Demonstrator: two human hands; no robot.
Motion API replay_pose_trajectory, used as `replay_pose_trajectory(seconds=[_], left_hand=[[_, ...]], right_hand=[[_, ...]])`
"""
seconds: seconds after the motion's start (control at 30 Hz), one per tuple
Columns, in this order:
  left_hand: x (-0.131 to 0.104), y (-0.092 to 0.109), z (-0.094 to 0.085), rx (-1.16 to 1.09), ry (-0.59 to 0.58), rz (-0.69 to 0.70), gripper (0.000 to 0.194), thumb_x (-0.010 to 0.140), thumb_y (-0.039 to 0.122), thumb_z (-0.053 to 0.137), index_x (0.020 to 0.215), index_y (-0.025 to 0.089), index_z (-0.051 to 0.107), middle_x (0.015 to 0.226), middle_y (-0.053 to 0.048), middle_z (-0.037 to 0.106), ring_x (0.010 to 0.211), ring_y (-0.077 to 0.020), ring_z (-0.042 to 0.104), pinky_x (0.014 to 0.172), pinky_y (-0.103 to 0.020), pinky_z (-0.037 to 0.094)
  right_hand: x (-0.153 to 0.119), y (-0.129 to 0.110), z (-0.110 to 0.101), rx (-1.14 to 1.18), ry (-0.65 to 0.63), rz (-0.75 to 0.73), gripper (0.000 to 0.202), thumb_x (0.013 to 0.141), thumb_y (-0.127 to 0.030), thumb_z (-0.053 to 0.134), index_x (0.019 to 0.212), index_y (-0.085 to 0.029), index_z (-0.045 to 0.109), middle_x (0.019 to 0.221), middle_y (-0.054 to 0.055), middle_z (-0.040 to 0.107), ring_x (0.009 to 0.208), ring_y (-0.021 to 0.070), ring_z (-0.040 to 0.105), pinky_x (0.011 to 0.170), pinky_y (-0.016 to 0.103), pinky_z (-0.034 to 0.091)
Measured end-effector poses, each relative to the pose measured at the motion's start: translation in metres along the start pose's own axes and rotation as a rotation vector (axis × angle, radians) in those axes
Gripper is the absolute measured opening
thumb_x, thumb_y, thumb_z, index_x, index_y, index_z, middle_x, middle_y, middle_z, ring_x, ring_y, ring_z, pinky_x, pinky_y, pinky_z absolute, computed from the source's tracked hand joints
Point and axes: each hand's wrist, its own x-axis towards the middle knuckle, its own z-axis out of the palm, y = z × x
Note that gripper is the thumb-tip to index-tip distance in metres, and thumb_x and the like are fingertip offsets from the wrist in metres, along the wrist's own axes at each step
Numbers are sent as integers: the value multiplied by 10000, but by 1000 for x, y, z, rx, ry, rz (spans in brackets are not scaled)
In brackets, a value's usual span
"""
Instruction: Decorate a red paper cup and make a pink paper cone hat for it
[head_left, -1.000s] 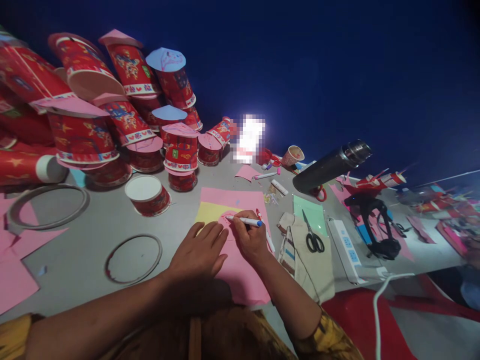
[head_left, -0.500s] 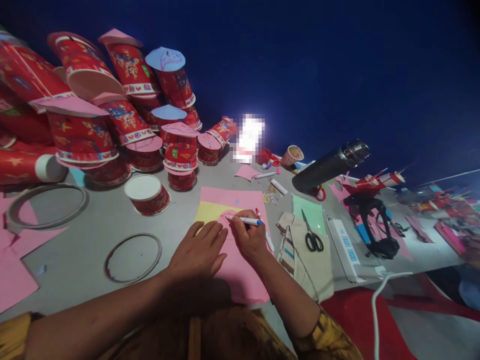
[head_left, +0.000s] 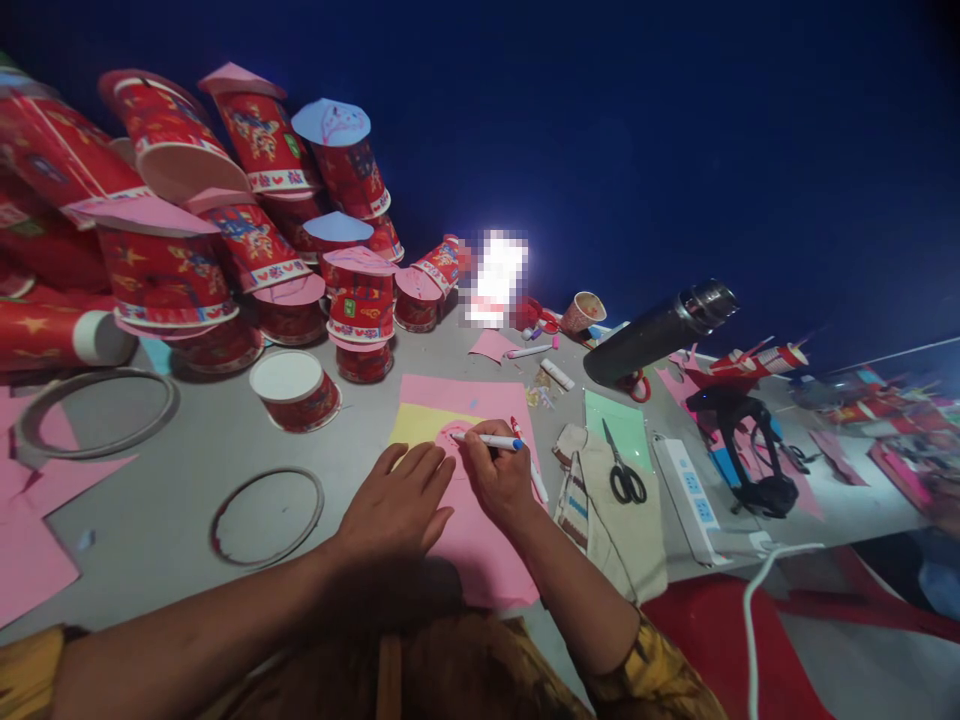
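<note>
Pink paper (head_left: 480,530) lies in front of me, with a yellow sheet (head_left: 415,424) at its upper left. My left hand (head_left: 397,500) rests flat on the sheets, fingers spread. My right hand (head_left: 499,480) grips a white marker with a blue end (head_left: 499,441), its tip at a small pink drawn shape (head_left: 451,434). Another marker, white with a red end (head_left: 538,482), lies just right of that hand, partly hidden by it.
Stacked red paper cups (head_left: 172,265) fill the left back. Two rings (head_left: 268,468) and a white-topped cup (head_left: 295,390) lie left. Scissors (head_left: 626,482) rest on a cloth bag (head_left: 634,540) at right, near a power strip (head_left: 688,500) and black flask (head_left: 660,332).
</note>
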Motion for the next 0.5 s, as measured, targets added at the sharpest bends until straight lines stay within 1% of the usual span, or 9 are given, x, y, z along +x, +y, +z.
replay_pose_trajectory(seconds=[0.2, 0.33, 0.4, 0.5], left_hand=[[1, 0, -2, 2, 2, 0, 434, 985, 332, 725, 1372, 144, 668, 1336, -170, 720, 1279, -343, 613, 1128, -496, 391], [-1, 1, -1, 9, 33, 12, 381, 1007, 303, 675, 1353, 146, 673, 1325, -166, 721, 1276, -344, 606, 1119, -501, 390], [-2, 2, -1, 21, 53, -1, 379, 1014, 294, 650, 1361, 139, 664, 1329, -169, 715, 1282, -350, 595, 1121, -514, 387], [-1, 5, -5, 39, 38, -15, 405, 1014, 296, 646, 1381, 125, 642, 1325, -172, 703, 1253, -352, 593, 1100, -520, 399]], right_hand=[[0, -2, 2, 37, 26, 4, 232, 966, -433, 634, 857, -236, 691, 764, 29, 729, 675, 190, 673, 663, 310, 550], [3, 0, 2, 149, 125, 50, 234, 969, -454, 647, 929, -228, 694, 805, 23, 729, 659, 174, 670, 631, 297, 556], [4, 0, -1, 238, 150, 81, 257, 977, -476, 650, 977, -223, 690, 790, 10, 716, 641, 163, 664, 614, 286, 557], [-3, -5, -14, 338, 185, 147, 289, 996, -505, 643, 996, -219, 683, 685, -33, 645, 568, 137, 602, 547, 251, 516]])
